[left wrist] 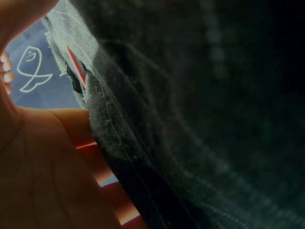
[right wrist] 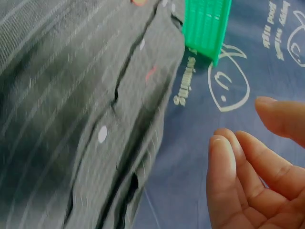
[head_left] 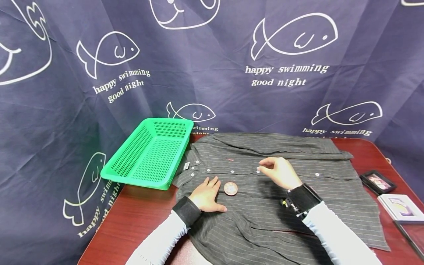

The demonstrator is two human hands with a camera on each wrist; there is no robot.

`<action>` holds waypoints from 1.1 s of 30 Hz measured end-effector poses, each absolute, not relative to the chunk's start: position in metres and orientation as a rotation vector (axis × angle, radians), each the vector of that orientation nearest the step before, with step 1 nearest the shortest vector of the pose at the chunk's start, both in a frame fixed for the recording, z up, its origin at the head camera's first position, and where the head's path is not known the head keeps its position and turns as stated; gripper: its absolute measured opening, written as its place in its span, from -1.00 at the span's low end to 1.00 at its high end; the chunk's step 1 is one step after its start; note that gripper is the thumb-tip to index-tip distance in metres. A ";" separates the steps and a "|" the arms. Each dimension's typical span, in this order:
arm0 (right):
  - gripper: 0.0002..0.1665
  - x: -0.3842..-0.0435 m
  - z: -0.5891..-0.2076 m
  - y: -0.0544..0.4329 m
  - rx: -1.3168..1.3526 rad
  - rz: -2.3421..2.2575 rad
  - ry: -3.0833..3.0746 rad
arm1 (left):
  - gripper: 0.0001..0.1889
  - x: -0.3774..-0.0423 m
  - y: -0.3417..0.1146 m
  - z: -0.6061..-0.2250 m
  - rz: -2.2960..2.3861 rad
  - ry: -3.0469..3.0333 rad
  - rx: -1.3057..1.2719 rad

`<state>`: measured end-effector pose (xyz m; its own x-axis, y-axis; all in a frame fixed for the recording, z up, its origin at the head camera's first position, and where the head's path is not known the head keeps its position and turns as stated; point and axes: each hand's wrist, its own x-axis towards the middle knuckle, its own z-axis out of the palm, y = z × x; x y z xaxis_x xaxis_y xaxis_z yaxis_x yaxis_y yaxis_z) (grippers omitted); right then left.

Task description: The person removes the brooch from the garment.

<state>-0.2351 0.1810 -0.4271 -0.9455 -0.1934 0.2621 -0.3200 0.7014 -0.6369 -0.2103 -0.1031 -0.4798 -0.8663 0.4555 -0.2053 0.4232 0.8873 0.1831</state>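
Note:
A dark grey striped shirt (head_left: 285, 206) lies spread on the table, its collar towards the left. White buttons (right wrist: 102, 134) run along its front placket, and a small red mark (head_left: 230, 159) shows beyond them. My left hand (head_left: 206, 197) rests on the shirt near the collar with its fingers spread. Beside its fingers lies a round, pale, coin-like disc (head_left: 230, 188). My right hand (head_left: 279, 172) hovers over the placket near a button, fingers loosely bent. The right wrist view shows a gap between thumb and fingers (right wrist: 221, 162), with nothing held.
A green plastic basket (head_left: 179, 162) stands at the table's back left, next to the collar. On the right edge lie a black-framed picture (head_left: 377, 182) and a white-framed picture (head_left: 402, 208). Behind the reddish table (head_left: 116, 221) hangs a dark blue printed curtain (head_left: 212, 84).

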 end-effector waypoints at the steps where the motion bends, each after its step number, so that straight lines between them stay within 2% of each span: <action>1: -0.72 -0.236 -0.428 0.177 0.426 1.081 -2.739 | 0.04 -0.210 -0.103 -0.480 0.190 2.814 0.665; 11: -0.70 -0.239 -0.446 0.145 0.520 1.131 -2.793 | 0.04 -0.209 -0.101 -0.478 0.172 2.832 0.654; 33: -0.85 -0.234 -0.470 0.101 0.592 1.105 -2.901 | 0.05 -0.209 -0.101 -0.478 0.161 2.845 0.663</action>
